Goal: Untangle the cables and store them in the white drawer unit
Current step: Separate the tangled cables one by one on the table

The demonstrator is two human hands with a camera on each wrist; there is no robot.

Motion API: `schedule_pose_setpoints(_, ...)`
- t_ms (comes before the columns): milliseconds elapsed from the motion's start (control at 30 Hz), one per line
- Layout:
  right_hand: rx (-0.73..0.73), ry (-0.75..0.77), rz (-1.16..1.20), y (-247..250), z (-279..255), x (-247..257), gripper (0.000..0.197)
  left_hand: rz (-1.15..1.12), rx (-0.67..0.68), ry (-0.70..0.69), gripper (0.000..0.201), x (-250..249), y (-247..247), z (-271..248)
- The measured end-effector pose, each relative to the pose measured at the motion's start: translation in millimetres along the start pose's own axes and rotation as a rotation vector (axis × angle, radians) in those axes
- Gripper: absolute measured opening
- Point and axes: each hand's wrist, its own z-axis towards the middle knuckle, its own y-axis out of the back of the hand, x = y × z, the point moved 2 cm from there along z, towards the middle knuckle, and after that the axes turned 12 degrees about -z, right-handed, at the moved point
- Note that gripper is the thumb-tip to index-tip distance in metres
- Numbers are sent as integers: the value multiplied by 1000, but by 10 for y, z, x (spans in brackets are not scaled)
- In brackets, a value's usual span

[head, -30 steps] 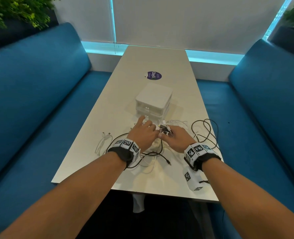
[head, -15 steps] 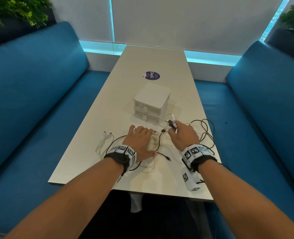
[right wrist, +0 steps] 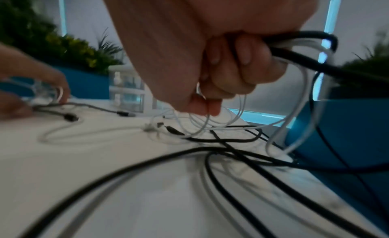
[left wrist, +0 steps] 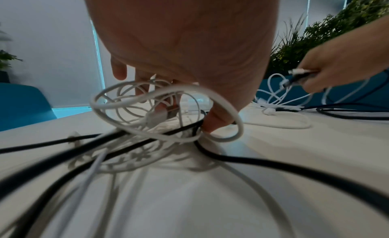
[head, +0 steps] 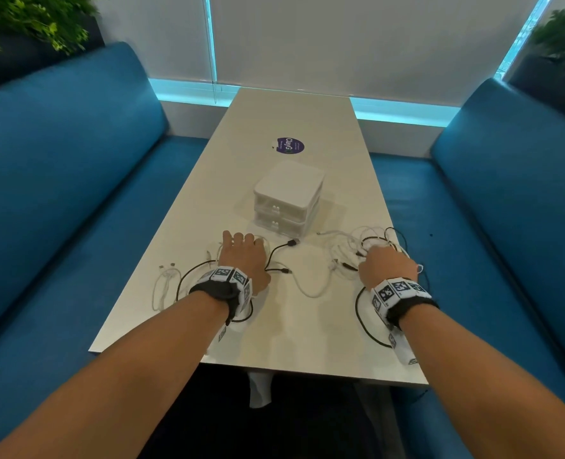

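We have our left hand (head: 244, 256) flat on one part of the cable tangle, and its fingers (head: 239, 238) lie straight and a little spread. In the left wrist view the fingertips (left wrist: 216, 123) press a black cable (left wrist: 134, 138) and the white cable loops (left wrist: 147, 112) down on the table (head: 307, 326). Our right hand (head: 387, 263) is closed in a fist around a bundle of black and white cables (right wrist: 294, 47), lifted a little above the table, and more thin white loops (right wrist: 210, 123) hang just below its curled fingers (right wrist: 242, 62).

The white drawer unit (head: 289, 198) stands beyond the left fingertips, a little toward the right hand, and both its drawers look closed. No cable is in it yet, so we judge the task is at an early stage, in the untangling.

To do this step well, we should keep the left fingers firm on their part so it does not slide, and pull the right bundle slowly away from them. A white cable (head: 307, 286) lies on the table between the two hands, and it may still connect the two groups; if it becomes tight, we should stop and free the crossing by hand, not pull harder. The black cable near the right wrist hangs over the table edge, and it could drag the others down.
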Motion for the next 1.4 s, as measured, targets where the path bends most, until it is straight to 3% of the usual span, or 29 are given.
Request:
schedule_pose_setpoints(100, 66, 41, -216, -114, -47, -31, 24, 0, -5, 11, 60, 17, -9, 0)
schedule_pose_setpoints(267, 104, 89, -226, -41, -41, -34, 21, 3, -21, -15, 62, 24, -27, -1)
schedule_pose_setpoints(367, 169, 125, -78, 9, -52, 30, 19, 2, -46, -38, 63, -1, -25, -8)
schedule_pose_setpoints(467, 274, 178, 57, 20, -73, 139, 48, -9, -66, -43, 61, -10, 7, -26)
schedule_pose_setpoints(533, 320, 245, 103, 33, -81, 213, 53, -19, -88, -51, 56, -11, 44, -48)
schedule_pose_setpoints(700, 520, 298, 295, 27, -79, 342, 13, 68, -176, -224, 32, -70, 116, -109)
schedule_pose_setpoints(767, 596, 301, 400, 22, -107, 408, 15, 110, -169, -232, 24, -73, 138, -122)
schedule_pose_setpoints(1000, 768, 288, 718, -98, -319, 654, 26, 141, -81, -226, 24, -79, 63, -104)
schedule_pose_setpoints(1167, 690, 256, 694, -91, -347, 772, 27, 145, -88, -239, 18, -94, 77, -92)
schedule_pose_setpoints(1300, 513, 261, 579, -25, -251, 815, 28, -32, -260, -288, 20, -131, 177, -85)
schedule_pose_setpoints(1400, 478, 157, 742, -22, -177, 859, 24, -123, -321, -307, 24, -169, 213, -103)
